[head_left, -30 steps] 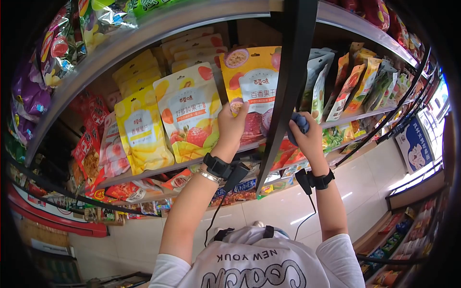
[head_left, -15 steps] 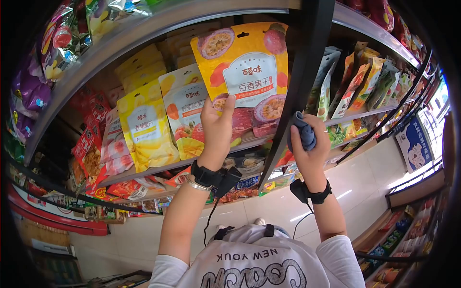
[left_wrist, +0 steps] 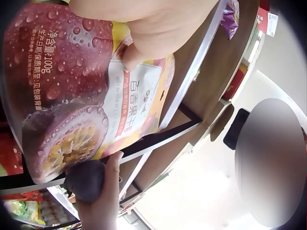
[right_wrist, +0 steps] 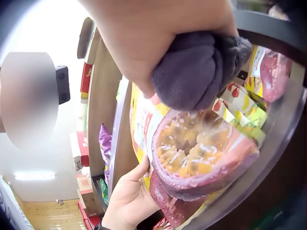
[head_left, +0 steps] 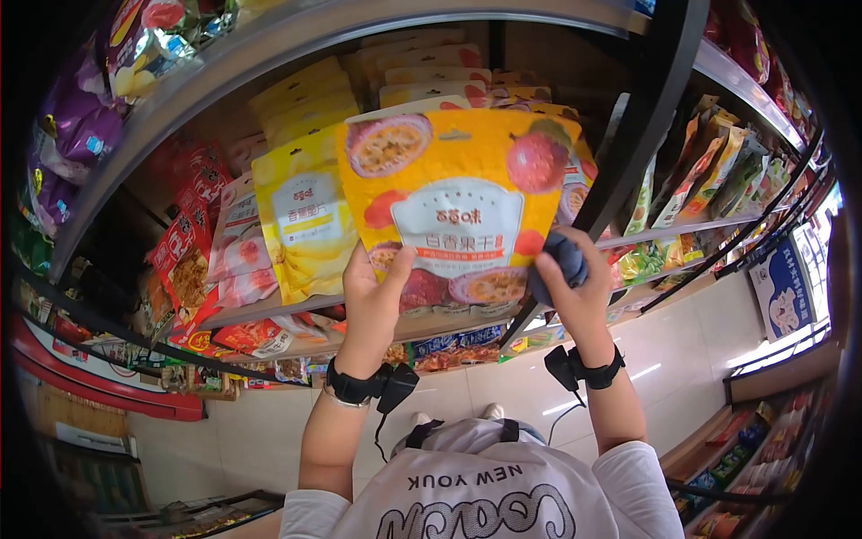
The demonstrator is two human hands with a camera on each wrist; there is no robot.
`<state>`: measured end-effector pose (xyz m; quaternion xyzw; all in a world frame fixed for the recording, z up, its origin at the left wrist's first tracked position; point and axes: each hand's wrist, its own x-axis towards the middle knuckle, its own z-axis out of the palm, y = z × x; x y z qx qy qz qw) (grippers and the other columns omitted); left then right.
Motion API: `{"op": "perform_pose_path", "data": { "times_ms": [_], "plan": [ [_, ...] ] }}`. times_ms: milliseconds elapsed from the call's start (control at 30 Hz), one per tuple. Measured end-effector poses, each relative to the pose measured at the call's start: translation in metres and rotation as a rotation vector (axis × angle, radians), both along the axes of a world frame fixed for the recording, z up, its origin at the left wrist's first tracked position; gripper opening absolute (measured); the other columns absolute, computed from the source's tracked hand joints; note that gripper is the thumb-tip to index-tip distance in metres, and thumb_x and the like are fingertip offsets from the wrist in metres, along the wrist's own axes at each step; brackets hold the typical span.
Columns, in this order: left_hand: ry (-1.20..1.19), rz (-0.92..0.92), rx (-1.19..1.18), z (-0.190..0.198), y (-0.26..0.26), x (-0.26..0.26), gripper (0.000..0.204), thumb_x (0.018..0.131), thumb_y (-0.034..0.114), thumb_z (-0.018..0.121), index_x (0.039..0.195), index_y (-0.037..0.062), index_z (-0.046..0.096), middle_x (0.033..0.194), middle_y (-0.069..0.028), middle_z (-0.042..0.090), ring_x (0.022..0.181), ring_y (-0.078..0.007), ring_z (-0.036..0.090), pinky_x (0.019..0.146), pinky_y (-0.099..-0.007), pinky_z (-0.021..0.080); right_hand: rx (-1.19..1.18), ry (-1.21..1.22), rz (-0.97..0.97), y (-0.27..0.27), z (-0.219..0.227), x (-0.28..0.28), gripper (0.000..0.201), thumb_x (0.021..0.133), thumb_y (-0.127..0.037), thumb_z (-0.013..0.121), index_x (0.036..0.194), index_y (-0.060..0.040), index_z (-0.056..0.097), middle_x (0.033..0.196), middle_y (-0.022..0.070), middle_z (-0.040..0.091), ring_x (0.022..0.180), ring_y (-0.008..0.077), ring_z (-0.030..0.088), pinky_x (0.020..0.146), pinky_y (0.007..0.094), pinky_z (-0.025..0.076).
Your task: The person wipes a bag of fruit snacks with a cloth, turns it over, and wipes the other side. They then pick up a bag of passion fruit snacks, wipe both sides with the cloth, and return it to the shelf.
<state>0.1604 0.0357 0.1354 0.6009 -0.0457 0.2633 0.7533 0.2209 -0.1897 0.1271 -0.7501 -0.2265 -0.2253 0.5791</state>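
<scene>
In the head view my left hand [head_left: 373, 296] grips a yellow bag of dried passion fruit [head_left: 449, 171] by its lower left edge, thumb on the front. The bag is held upright in front of the shelf, its printed face toward me. My right hand [head_left: 582, 292] holds a bunched dark blue-grey cloth [head_left: 564, 260] at the bag's lower right edge. In the right wrist view the cloth [right_wrist: 192, 69] overlaps the bag's printed passion fruit half. The left wrist view shows the bag's lower front [left_wrist: 62, 72] close up, with the left thumb across it.
Yellow banana chip bags [head_left: 305, 225] stand left of the held bag, and red snack packs [head_left: 184, 260] further left. A black shelf post [head_left: 642, 135] rises just right of it. More pouches [head_left: 709, 171] line the shelf beyond. The upper shelf edge [head_left: 359, 31] runs overhead.
My left hand has drawn the passion fruit bag off the shelf toward me, so it now covers the white bag behind. The right hand, still holding the cloth, has met the bag's right edge.
</scene>
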Motion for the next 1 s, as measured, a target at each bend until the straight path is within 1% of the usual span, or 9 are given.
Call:
{"op": "perform_pose_path", "data": {
  "times_ms": [200,367,467,600,700,800,900,933,1000],
  "plan": [
    [0.19,-0.042,0.037,-0.029,0.021,-0.031,0.034,0.091,0.013,0.064,0.121,-0.0002,0.053,0.113,-0.0036,0.061,0.101,-0.0099,0.056,0.091,-0.0257,0.043,-0.133,0.263,0.371,0.006,-0.021,-0.014,0.026,0.08,-0.014,0.074,0.101,0.0001,0.066,0.083,0.0052,0.066,0.074,0.0085,0.058,0.07,0.0251,0.048],
    [0.355,-0.353,-0.04,-0.053,0.046,-0.056,0.037,0.092,0.017,0.064,0.124,0.0022,0.052,0.112,-0.0022,0.061,0.099,-0.0076,0.056,0.084,-0.0255,0.046,-0.147,0.361,0.543,-0.003,-0.05,-0.03,0.022,0.083,-0.011,0.072,0.101,-0.0007,0.067,0.078,0.0053,0.066,0.07,0.0073,0.058,0.066,0.0238,0.048],
    [0.515,-0.396,-0.01,-0.075,0.058,-0.07,0.045,0.094,0.026,0.062,0.13,0.0033,0.047,0.12,-0.0028,0.059,0.102,-0.008,0.056,0.085,-0.0249,0.046,-0.191,0.413,0.601,-0.004,-0.062,-0.041,0.021,0.082,-0.012,0.073,0.099,-0.0009,0.067,0.077,0.0046,0.066,0.069,0.0067,0.058,0.064,0.024,0.048],
    [0.498,-0.543,-0.217,-0.097,0.053,-0.072,0.054,0.099,0.042,0.047,0.137,0.0035,0.041,0.134,-0.0057,0.048,0.122,-0.0164,0.046,0.103,-0.032,0.035,-0.189,0.542,0.548,-0.004,-0.073,-0.05,0.02,0.082,-0.013,0.074,0.094,-0.0001,0.066,0.073,0.0031,0.064,0.067,0.0077,0.058,0.063,0.0247,0.048],
    [0.464,-0.545,-0.19,-0.096,0.044,-0.075,0.055,0.101,0.043,0.04,0.139,0.0029,0.039,0.14,-0.0067,0.043,0.13,-0.0182,0.039,0.109,-0.0341,0.028,-0.391,0.364,0.292,-0.006,-0.06,-0.049,0.02,0.081,-0.013,0.074,0.092,0.0009,0.064,0.074,0.0048,0.063,0.07,0.0093,0.058,0.066,0.0255,0.049],
    [0.448,-0.56,-0.054,-0.08,0.036,-0.078,0.056,0.102,0.041,0.038,0.142,0.0022,0.035,0.143,-0.0072,0.041,0.132,-0.0175,0.036,0.11,-0.0341,0.027,-0.013,0.343,-0.059,-0.002,-0.044,-0.051,0.022,0.08,-0.009,0.072,0.097,0.0003,0.06,0.085,0.0109,0.063,0.076,0.016,0.061,0.071,0.0284,0.049],
    [0.451,-0.644,-0.041,-0.081,0.023,-0.077,0.058,0.102,0.041,0.036,0.144,0.002,0.031,0.145,-0.0072,0.038,0.133,-0.0174,0.034,0.111,-0.0342,0.026,-0.093,-0.106,-0.112,0.021,-0.012,-0.058,0.031,0.077,-0.004,0.069,0.105,-0.0008,0.058,0.1,0.017,0.062,0.088,0.0253,0.062,0.078,0.0328,0.049],
    [0.449,-0.665,-0.033,-0.082,0.018,-0.077,0.058,0.102,0.042,0.036,0.145,0.002,0.03,0.145,-0.0072,0.037,0.133,-0.0174,0.035,0.111,-0.0342,0.027,-0.198,-0.178,-0.058,0.031,-0.014,-0.063,0.038,0.073,-0.001,0.068,0.11,-0.0007,0.056,0.107,0.0191,0.061,0.096,0.034,0.06,0.085,0.0389,0.048],
    [0.5,-0.69,-0.162,-0.084,0.012,-0.078,0.06,0.102,0.042,0.035,0.147,0.0033,0.025,0.146,-0.008,0.035,0.134,-0.0177,0.034,0.112,-0.0349,0.026,-0.352,-0.148,0.227,0.054,-0.031,-0.08,0.054,0.063,0.001,0.067,0.116,0.002,0.055,0.122,0.0218,0.053,0.11,0.0399,0.052,0.095,0.0463,0.043]
  ]
}}
